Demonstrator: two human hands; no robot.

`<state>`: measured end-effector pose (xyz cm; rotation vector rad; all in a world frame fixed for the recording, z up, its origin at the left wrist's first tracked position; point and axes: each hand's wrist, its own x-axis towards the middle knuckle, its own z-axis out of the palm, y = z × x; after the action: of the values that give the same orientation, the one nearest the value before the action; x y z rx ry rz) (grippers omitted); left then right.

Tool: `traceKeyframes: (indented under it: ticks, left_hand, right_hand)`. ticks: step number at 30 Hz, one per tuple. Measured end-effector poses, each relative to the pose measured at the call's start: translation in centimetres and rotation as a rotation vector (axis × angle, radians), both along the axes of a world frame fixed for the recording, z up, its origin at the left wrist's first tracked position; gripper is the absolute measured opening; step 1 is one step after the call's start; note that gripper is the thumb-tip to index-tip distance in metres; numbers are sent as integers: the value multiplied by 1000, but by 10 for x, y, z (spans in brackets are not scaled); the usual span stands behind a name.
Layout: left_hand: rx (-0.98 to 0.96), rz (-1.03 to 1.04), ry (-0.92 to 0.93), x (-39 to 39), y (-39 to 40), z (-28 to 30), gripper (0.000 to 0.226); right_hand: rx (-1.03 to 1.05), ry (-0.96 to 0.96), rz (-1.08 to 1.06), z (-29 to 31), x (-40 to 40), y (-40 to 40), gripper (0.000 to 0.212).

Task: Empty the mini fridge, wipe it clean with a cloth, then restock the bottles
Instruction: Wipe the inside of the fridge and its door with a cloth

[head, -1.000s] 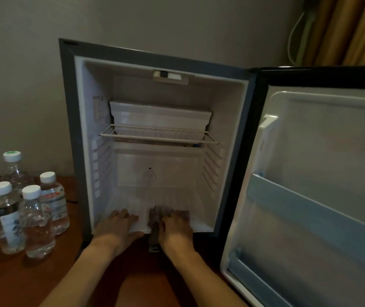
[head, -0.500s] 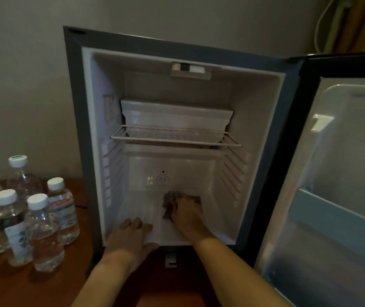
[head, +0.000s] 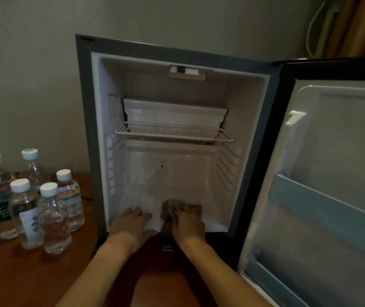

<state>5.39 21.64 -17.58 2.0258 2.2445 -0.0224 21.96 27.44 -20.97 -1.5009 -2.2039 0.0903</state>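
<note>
Mini fridge seen at frame centre, door swung open to the right. A dark cloth is pressed flat on the fridge floor, lower centre, under the right hand, fingers extended over it. Left hand is laid palm-down just beside it at the front edge, fingers straight, nothing held. Five water bottles are grouped at lower left on the wooden tabletop.

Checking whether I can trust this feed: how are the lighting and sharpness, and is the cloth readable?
Head view: dim, soft all over; wide-angle bends the fridge door. The cloth is a dark smudge under the right hand; bottles catch faint highlights.
</note>
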Motion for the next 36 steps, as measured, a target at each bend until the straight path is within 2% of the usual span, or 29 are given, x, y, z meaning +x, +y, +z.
traceKeyframes:
  ticks: [2, 5, 7, 12, 17, 26, 30, 36]
  left_hand:
    - [-6, 5, 9, 2, -1, 2, 66]
    - [-9, 13, 13, 2, -2, 2, 66]
    - [-5, 14, 12, 3, -1, 1, 67]
    - [3, 3, 15, 1, 1, 1, 65]
    - [20, 0, 7, 0, 1, -1, 64]
    - [22, -9, 6, -2, 4, -2, 64]
    - [7, -14, -5, -2, 5, -2, 63]
    - [-1, 2, -22, 0, 2, -2, 64]
  right_hand:
    - [41, -26, -16, -4, 2, -16, 29]
    - [-17, 70, -20, -14, 4, -24, 10]
    - [32, 56, -36, -15, 4, -24, 7]
    - [11, 21, -41, 4, 0, -11, 33]
    - [26, 53, 20, 12, -13, 23, 28]
    - [-37, 21, -90, 36, -33, 70, 27]
    - [-15, 6, -59, 35, -27, 58, 28]
    - [-12, 89, 31, 26, -8, 15, 24]
